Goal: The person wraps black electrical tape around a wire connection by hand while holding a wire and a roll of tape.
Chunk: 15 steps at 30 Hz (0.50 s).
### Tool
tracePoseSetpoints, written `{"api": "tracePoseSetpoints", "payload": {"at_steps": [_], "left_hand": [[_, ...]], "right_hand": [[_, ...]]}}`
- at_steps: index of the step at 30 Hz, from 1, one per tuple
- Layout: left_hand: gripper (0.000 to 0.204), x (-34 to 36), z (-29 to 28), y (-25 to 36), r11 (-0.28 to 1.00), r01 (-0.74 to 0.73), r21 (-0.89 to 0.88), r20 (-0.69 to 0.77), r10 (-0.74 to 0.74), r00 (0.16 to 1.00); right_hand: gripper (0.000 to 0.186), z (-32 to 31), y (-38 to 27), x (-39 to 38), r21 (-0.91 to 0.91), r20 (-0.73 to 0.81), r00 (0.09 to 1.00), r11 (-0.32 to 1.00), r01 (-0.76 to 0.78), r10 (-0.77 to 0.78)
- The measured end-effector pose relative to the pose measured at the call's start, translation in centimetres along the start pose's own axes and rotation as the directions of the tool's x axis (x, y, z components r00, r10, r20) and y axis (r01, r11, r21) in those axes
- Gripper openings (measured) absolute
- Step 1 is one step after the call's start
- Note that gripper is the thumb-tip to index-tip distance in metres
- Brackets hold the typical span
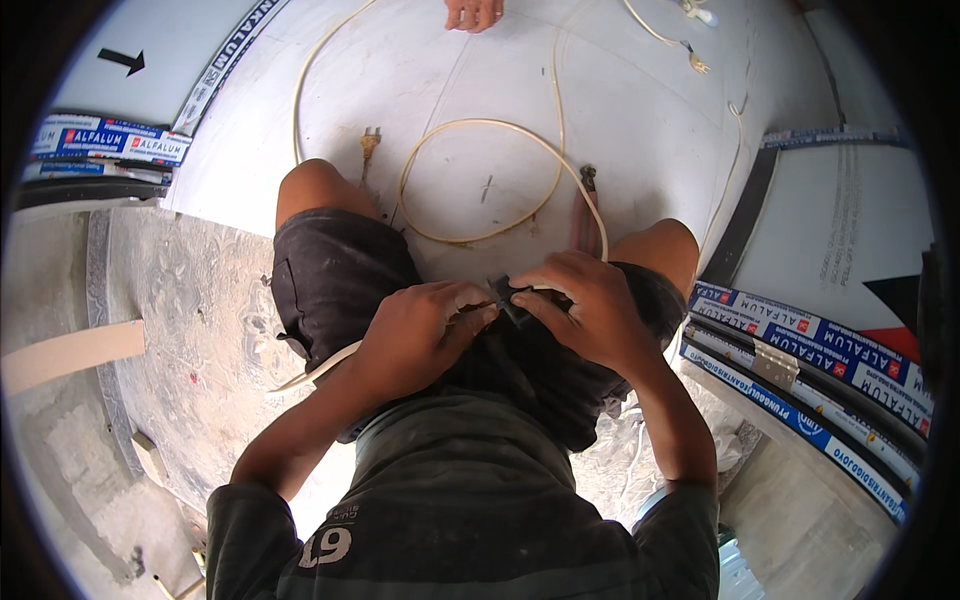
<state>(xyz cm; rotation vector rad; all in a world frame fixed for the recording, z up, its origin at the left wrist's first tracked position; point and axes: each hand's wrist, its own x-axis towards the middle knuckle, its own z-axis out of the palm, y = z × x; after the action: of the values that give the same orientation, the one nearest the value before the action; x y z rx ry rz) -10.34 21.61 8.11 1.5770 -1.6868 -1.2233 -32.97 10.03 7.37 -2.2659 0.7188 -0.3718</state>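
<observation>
Left hand (pixel 425 318) | right hand (pixel 588 308) | both: fingertips pinching small dark-grey angular piece (pixel 506 292) (above black shorts (pixel 345 258)) | beyond: looped cream cable (pixel 480 121)

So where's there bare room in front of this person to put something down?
The white surface has one bare patch right of the cable loop, beyond the right knee, and another between the loop and the other person's hand. It's crowded by the left knee, where a plug lies, and by the right, where a red-handled tool lies.
</observation>
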Motion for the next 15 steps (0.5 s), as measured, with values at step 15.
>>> {"api": "tracePoseSetpoints", "payload": {"at_steps": [15], "left_hand": [[0.021,2.7,-1.3,-2.0,0.885,-0.2,0.421,-0.258,0.328,0.909]], "right_hand": [[0.018,-2.4,15.1,-18.7,0.403,-0.777,0.212,0.727,-0.556,0.592]]}}
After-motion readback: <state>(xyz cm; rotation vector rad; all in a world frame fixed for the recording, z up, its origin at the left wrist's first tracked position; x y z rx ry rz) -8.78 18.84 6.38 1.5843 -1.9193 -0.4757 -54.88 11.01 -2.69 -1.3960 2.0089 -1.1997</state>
